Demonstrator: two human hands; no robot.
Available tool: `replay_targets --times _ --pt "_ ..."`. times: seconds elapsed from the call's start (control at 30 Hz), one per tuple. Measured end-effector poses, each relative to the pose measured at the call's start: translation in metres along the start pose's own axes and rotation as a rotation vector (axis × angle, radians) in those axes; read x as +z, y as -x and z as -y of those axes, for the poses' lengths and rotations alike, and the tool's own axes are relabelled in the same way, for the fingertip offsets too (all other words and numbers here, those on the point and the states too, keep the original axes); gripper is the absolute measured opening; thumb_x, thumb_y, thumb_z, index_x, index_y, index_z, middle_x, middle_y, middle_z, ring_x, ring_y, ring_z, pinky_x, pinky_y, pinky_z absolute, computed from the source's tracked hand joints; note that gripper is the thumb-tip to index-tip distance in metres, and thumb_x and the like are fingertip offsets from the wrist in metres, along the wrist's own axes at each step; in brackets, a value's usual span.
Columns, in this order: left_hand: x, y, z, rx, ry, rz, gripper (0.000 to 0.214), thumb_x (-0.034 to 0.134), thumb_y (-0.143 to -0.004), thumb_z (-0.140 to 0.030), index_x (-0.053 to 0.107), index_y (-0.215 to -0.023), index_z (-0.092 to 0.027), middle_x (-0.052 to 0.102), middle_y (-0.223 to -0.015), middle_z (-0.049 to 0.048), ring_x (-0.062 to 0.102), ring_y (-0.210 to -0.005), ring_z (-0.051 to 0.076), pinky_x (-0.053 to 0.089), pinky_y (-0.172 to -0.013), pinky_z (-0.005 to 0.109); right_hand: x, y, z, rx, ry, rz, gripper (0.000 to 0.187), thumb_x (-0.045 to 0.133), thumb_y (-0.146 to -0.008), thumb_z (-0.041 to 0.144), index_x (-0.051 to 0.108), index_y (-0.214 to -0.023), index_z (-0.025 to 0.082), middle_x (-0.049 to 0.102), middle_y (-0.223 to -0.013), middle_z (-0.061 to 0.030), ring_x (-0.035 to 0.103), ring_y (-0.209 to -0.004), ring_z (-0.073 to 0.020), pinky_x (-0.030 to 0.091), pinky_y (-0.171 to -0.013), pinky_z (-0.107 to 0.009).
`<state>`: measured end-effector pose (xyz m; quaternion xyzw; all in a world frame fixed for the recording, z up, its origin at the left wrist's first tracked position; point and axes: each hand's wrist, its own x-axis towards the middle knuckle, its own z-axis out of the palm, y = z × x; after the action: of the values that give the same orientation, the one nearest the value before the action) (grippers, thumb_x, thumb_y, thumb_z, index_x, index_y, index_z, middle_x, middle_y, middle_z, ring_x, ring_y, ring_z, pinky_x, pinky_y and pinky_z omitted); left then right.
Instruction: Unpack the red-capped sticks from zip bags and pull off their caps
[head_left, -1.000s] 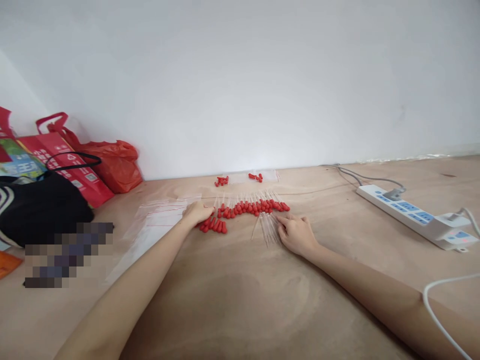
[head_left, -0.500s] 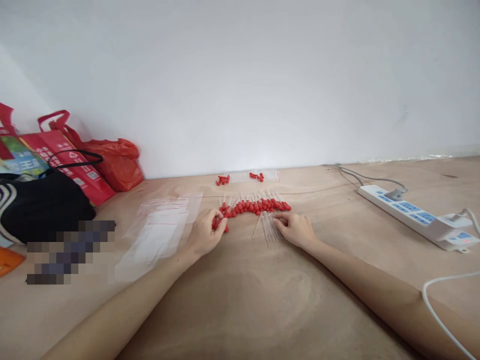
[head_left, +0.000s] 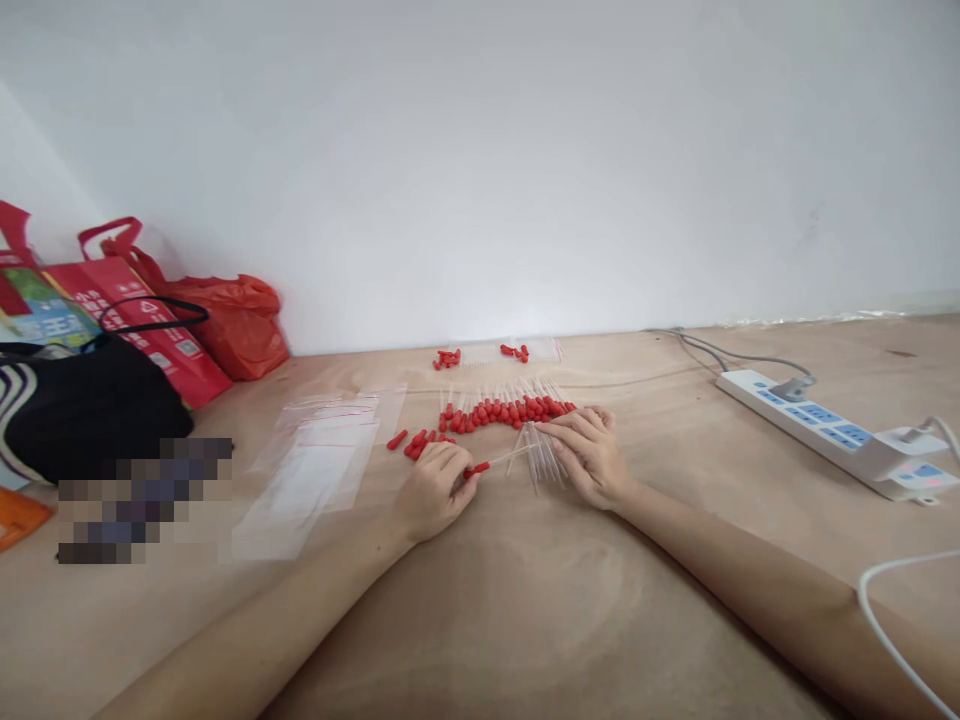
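Observation:
My left hand [head_left: 435,492] pinches a red rubber dropper bulb [head_left: 478,469] between thumb and fingers. A thin clear glass tube [head_left: 511,456] runs from this bulb toward my right hand [head_left: 589,455], whose thumb and forefinger close around its far end. Beneath and beside those fingers lies a small pile of loose glass tubes [head_left: 541,468]. Several loose red bulbs [head_left: 418,443] lie just beyond my left hand. Farther back is a row of droppers [head_left: 499,411], red bulbs toward me and glass tips pointing to the wall.
Clear zip bags [head_left: 322,450] lie flat on the wooden table [head_left: 480,620] at left. Against the wall is another bag [head_left: 480,354] with red bulbs. Carrier bags [head_left: 232,320] and a black bag [head_left: 97,410] stand far left; a power strip [head_left: 817,425] with cables lies right.
My left hand has come back from the loose bulbs toward me, holding one bulb, now in line with a glass tube. My right hand has shifted slightly left over the tube pile.

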<state>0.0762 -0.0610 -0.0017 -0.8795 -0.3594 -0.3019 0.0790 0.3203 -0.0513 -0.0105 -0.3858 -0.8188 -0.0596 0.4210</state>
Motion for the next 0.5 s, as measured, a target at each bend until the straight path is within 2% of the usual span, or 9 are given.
replay_targets --times 0.1,0.2,0.37,0.43,0.5 --pt "0.001 0.000 -0.001 0.028 -0.012 -0.019 0.010 0.043 -0.081 -0.019 0.049 -0.073 -0.018 0.058 -0.070 0.0026 0.052 -0.070 0.016 0.041 -0.068 0.031 0.000 0.001 0.004 -0.066 0.027 -0.003 0.033 0.035 -0.086 0.023 0.056 -0.111 0.022 0.062 -0.097 -0.0043 0.051 -0.091 -0.0170 0.023 -0.090 -0.040" --pt "0.003 -0.001 -0.002 0.097 -0.018 -0.055 0.009 0.045 -0.080 -0.017 0.049 -0.072 -0.017 0.059 -0.070 0.0028 0.052 -0.071 0.015 0.042 -0.068 0.030 0.005 -0.001 0.012 -0.176 0.112 0.022 0.029 0.044 -0.084 0.029 0.056 -0.110 0.024 0.063 -0.097 -0.0029 0.050 -0.093 -0.0173 0.016 -0.096 -0.044" --pt "0.004 -0.003 -0.006 0.176 -0.013 -0.100 0.008 0.047 -0.079 -0.014 0.050 -0.073 -0.018 0.061 -0.072 0.0019 0.053 -0.072 0.015 0.042 -0.069 0.029 0.019 -0.004 0.020 -0.285 0.170 0.017 0.020 0.048 -0.084 0.027 0.060 -0.099 0.032 0.065 -0.074 0.0041 0.051 -0.085 -0.0138 0.009 -0.098 -0.047" --pt "0.005 -0.004 -0.006 0.153 -0.004 -0.098 0.005 0.048 -0.080 -0.016 0.052 -0.079 -0.017 0.062 -0.075 0.0033 0.055 -0.076 0.016 0.043 -0.072 0.030 0.022 -0.004 0.020 -0.287 0.181 0.018 0.018 0.048 -0.084 0.025 0.062 -0.094 0.031 0.064 -0.069 0.0046 0.050 -0.079 -0.0125 0.010 -0.098 -0.046" --pt "0.007 -0.006 -0.006 0.123 0.003 -0.078 0.013 0.049 -0.081 -0.021 0.054 -0.092 -0.016 0.063 -0.086 0.0064 0.055 -0.086 0.018 0.043 -0.078 0.033 0.023 -0.004 0.020 -0.295 0.188 0.021 0.017 0.048 -0.084 0.025 0.063 -0.091 0.029 0.063 -0.068 0.0043 0.049 -0.077 -0.0118 0.012 -0.098 -0.044"
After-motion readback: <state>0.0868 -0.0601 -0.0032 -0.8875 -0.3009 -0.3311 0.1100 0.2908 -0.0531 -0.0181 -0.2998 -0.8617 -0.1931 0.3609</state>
